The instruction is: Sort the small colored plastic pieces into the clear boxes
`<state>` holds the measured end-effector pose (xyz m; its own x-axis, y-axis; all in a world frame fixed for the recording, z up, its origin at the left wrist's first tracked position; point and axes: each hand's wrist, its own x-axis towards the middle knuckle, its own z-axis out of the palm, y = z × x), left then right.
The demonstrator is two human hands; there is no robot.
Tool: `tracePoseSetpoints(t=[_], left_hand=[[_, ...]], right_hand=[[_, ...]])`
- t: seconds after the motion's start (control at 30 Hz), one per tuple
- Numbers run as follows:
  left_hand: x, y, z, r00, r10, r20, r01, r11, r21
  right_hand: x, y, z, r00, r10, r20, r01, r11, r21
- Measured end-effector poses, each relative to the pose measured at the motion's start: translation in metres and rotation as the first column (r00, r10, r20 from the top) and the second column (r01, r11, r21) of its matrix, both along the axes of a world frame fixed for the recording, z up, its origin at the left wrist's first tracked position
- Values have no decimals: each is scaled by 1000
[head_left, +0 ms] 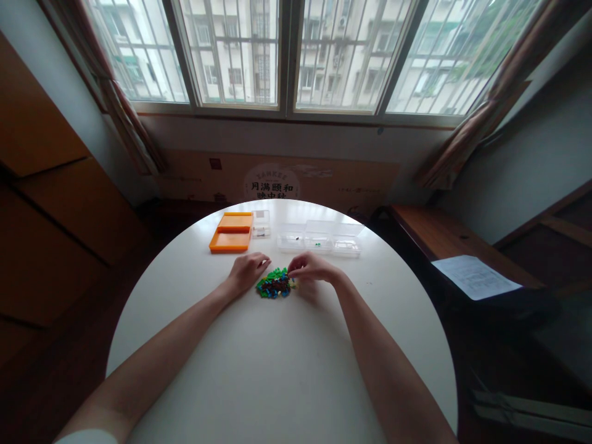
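A small heap of tiny building-block pieces, green, brown, blue and some yellow, lies on the white round table. My left hand rests on the tabletop at the heap's left edge, its fingers loosely bent and slightly apart, with nothing visible in them. At the heap's upper right is my right hand, thumb and fingertips brought together in a pinch over the pieces. Whatever sits between those fingertips is too small to make out. Behind my right hand stands a clear compartment box, lid raised, with a few tiny pieces inside.
An orange tray with a divider sits at the table's far left, beside a small clear case. To the right, a wooden desk holds a sheet of paper. A printed cardboard panel stands below the barred window.
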<state>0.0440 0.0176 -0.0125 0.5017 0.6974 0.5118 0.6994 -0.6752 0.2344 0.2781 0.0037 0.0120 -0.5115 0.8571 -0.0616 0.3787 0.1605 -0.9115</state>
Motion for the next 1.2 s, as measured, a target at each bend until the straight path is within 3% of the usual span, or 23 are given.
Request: tracePoseSetpoints(t=[0.17, 0.33, 0.8, 1.2], left_hand=[[-1, -4, 3, 983, -167, 74, 161, 983, 90], [-2, -4, 1, 973, -217, 80, 202, 965, 166], [-4, -6, 1, 962, -271, 30, 263, 951, 163], [-3, -6, 2, 966, -250, 71, 239, 961, 142]], right_hand=[[-7, -2, 0, 956, -100, -275, 109, 994, 20], [-25, -6, -9, 911, -176, -373, 205, 978, 41], [-36, -4, -20, 946, -162, -281, 210, 966, 149], [-33, -1, -25, 931, -215, -294, 267, 952, 150]])
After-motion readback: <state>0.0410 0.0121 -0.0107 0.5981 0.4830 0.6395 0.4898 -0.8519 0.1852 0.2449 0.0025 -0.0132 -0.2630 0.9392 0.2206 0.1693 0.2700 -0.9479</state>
